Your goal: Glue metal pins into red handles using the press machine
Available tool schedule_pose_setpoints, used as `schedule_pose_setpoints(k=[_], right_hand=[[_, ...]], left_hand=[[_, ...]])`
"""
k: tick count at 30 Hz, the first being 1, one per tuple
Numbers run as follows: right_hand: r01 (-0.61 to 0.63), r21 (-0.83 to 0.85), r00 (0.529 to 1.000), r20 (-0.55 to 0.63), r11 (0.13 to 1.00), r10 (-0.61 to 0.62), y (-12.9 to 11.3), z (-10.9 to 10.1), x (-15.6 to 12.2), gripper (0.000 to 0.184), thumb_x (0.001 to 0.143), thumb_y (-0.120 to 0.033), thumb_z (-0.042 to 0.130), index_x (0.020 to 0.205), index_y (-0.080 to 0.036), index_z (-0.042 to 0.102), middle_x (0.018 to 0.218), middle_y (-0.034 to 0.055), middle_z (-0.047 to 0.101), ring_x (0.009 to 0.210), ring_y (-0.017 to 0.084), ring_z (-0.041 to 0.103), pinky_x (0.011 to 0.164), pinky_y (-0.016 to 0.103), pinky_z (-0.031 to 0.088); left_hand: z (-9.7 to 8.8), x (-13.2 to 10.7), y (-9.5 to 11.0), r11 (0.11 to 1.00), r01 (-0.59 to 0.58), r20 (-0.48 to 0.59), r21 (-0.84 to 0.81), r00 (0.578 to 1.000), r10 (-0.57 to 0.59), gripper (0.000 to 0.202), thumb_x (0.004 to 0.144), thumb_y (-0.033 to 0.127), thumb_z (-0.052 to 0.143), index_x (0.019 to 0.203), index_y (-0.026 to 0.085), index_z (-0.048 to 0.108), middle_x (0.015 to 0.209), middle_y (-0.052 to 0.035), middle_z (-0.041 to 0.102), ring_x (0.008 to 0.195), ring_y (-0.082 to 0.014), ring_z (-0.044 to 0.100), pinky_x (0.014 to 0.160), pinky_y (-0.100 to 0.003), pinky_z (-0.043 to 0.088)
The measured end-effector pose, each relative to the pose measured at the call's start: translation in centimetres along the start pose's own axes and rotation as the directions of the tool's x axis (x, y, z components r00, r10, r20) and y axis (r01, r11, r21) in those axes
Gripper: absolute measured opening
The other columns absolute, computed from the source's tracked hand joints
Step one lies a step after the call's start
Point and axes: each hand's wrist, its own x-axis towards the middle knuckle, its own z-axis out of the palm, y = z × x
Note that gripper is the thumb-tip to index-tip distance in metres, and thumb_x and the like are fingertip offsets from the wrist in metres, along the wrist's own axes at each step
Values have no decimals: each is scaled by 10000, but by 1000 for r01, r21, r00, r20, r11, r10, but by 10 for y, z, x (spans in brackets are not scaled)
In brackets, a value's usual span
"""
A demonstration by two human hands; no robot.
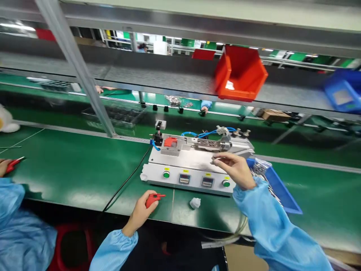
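My left hand [141, 211] grips a red plastic part [152, 199] with a thin prong, just above the green bench near its front edge. My right hand [234, 167] is closed in a pinch over the right side of a white bench machine [194, 162]. A small dark piece [213, 160] shows at its fingertips, too small to name. Another red part [170, 142] sits in the metal holder at the machine's left. The machine's front carries green buttons and two counters. Right of it, partly hidden by my right forearm, lies a blue tray [282, 188] with metal pieces and a clear bag.
A crumpled white wad [195, 203] lies before the machine. A black cable [126, 180] crosses the bench at left. A co-worker's hand [4, 165] holds a red-handled tool at far left. An orange bin [241, 75] and a blue bin [344, 90] stand on the shelf above.
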Motion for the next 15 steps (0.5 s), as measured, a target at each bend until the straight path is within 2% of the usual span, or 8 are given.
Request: schedule_pose_setpoints(k=[2,4,7,10,15], right_hand=[[134,-103,990,52,986,-129,-2,33,35,342,826,-543,823,942,-221,803,937,71,792,844,245,756,861,419,654],[257,-234,966,99,938,-240,-2,62,71,222,890,-433,748,968,-231,797,935,55,794,852,236,748,880,404,637],[345,-454,938,189,821,-290,4,92,113,157,899,-259,654,974,-244,791,908,45,796,848,233,737,864,380,609],[366,-553,930,242,748,-276,16,102,128,184,884,-208,624,919,-248,800,935,64,798,914,262,731,871,399,594],[406,-577,914,264,709,-309,30,98,118,265,958,-264,565,965,-252,829,1107,103,779,1096,318,692,972,495,579]], left_hand=[[2,3,3,1000,-26,13,7,1000,26,341,809,453,730,1013,182,708,876,-32,695,738,-191,612,703,-299,525],[3,3,3,1000,-28,22,-8,999,28,325,811,445,731,1001,182,717,885,-40,699,779,-204,624,724,-303,530],[3,2,1,999,-8,59,-50,998,11,332,843,456,708,1023,177,722,848,-32,679,740,-196,620,679,-293,523],[3,0,-2,997,-4,96,-81,995,12,351,864,451,699,1070,169,734,850,-38,695,739,-197,639,688,-296,537],[1,3,-3,996,-13,104,-92,994,22,390,863,439,712,1126,155,754,880,-68,737,765,-207,666,693,-302,536]])
